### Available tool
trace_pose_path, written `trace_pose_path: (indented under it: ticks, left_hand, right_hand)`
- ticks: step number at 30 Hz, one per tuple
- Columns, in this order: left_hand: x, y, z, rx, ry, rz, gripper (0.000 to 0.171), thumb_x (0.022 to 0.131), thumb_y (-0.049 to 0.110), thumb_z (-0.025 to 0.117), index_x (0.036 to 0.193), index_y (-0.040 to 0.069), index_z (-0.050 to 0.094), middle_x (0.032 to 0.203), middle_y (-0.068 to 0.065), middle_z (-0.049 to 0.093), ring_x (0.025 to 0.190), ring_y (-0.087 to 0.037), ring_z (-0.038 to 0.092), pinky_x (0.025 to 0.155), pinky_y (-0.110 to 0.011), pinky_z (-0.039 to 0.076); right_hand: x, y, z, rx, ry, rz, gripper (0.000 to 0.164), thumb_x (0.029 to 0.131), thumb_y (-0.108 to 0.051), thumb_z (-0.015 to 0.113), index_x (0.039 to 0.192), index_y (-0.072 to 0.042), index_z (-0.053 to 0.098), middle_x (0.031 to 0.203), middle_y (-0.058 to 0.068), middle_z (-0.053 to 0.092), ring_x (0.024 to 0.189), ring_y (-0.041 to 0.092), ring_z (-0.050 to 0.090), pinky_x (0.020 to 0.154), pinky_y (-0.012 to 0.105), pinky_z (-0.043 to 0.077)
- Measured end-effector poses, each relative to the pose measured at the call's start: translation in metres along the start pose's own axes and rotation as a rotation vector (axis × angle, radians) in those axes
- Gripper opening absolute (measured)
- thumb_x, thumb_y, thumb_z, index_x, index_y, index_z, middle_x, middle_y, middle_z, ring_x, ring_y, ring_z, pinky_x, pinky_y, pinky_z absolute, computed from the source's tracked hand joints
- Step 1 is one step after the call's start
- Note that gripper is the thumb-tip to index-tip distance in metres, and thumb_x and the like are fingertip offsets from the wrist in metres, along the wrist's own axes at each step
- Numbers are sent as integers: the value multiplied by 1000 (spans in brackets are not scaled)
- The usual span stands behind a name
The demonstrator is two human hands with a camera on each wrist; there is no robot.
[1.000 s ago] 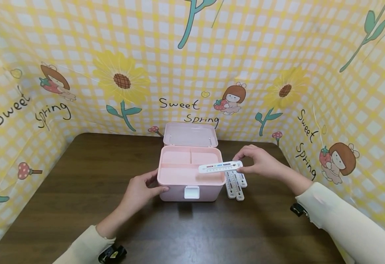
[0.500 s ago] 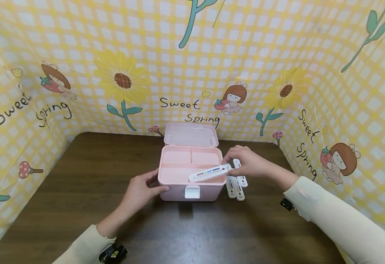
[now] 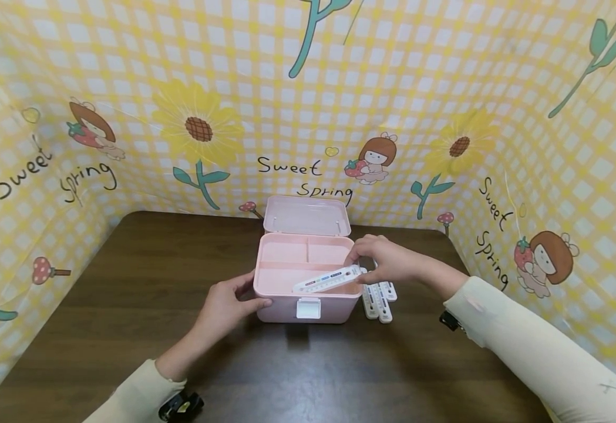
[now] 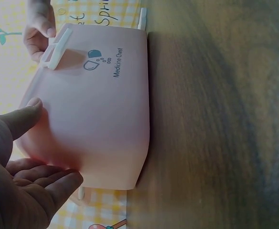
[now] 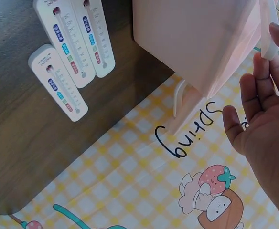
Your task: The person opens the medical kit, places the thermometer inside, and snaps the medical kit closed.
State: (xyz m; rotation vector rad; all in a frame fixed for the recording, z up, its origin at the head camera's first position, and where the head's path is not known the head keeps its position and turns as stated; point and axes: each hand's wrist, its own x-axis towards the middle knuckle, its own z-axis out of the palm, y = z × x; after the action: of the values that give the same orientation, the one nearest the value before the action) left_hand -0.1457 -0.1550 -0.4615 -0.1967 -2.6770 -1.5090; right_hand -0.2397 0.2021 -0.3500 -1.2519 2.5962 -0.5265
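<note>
A pink medicine chest [image 3: 281, 308] with a divided top tray stands with its lid [image 3: 306, 216] raised at the back. My left hand [image 3: 228, 298] holds its front left corner, thumb on the front wall and fingers along the side. In the left wrist view, "Medicine Chest" is printed on its front. My right hand [image 3: 387, 259] pinches a white thermometer [image 3: 326, 279] by one end, tilted over the tray's front compartment, its far end low inside. Whether that end touches the floor I cannot tell. Several white thermometers [image 5: 65, 43] lie flat on the table right of the chest.
The dark wooden table [image 3: 223, 376] carries the chest near its back edge. A yellow checked cloth [image 3: 297, 117] with flowers and cartoon figures rises behind and along both sides. A white latch [image 3: 308, 308] hangs on the chest's front.
My right hand has moved left and lowered the thermometer from above the tray's right edge into the front compartment. My left hand stays on the chest.
</note>
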Motion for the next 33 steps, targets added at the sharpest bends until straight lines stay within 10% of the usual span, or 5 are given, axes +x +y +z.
trace_pose_path:
  ticks: [33]
  left_hand:
    - [-1, 0, 0, -22, -6, 19, 82, 77, 41, 90, 146, 10, 58, 140, -11, 64, 121, -26, 68, 91, -40, 61]
  right_hand:
    - [38, -11, 30, 36, -20, -117, 27, 81, -22, 88, 106, -23, 78, 103, -18, 71, 110, 10, 52, 106, 51, 31]
